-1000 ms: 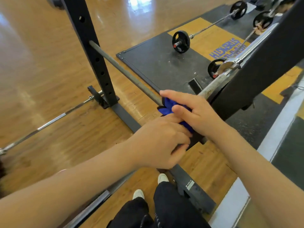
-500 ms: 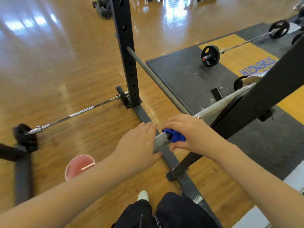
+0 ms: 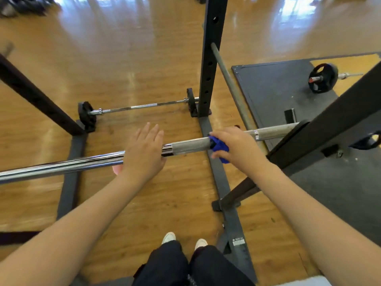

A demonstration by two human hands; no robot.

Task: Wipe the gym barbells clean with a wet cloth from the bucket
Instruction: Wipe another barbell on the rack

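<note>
Barbell (image 3: pixel 86 164) runs across the middle of the frame on the squat rack (image 3: pixel 212 58). Right hand (image 3: pixel 235 146) has its grip wrapped round a blue cloth (image 3: pixel 219 146) on the knurled section; left hand (image 3: pixel 144 151) lies flat, fingers straight, on the chrome bar at centre.

We see the racked barbell (image 3: pixel 61 166) run off the left edge, its middle hidden under the left hand (image 3: pixel 144 153), most of the blue cloth (image 3: pixel 219 146) covered by the right hand (image 3: pixel 237 147), and a pink object (image 3: pixel 117 169) mostly hidden below the bar.
</note>
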